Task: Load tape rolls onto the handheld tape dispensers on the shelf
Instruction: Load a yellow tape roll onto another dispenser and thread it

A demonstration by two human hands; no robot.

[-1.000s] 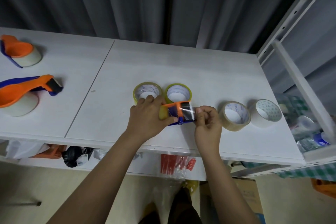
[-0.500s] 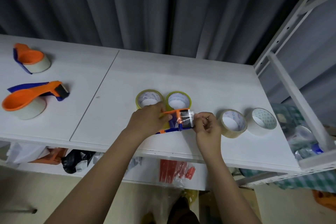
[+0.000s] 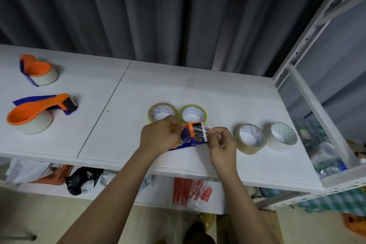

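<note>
A white shelf [image 3: 198,85] runs in front of a grey curtain [image 3: 138,16]. Your left hand [image 3: 158,136] is curled around the orange-and-blue tape dispenser [image 3: 191,134] at the front edge of the shelf; the roll on it is hidden beneath your fingers. Your right hand [image 3: 221,140] pinches the clear tape end [image 3: 203,131] drawn across the dispenser's head. Two yellow-edged tape rolls [image 3: 162,113] [image 3: 193,115] lie just behind your hands. A clear tape roll [image 3: 249,138] and a white one [image 3: 282,136] lie to the right. Two loaded dispensers [image 3: 37,70] [image 3: 37,113] rest well apart on the left.
</note>
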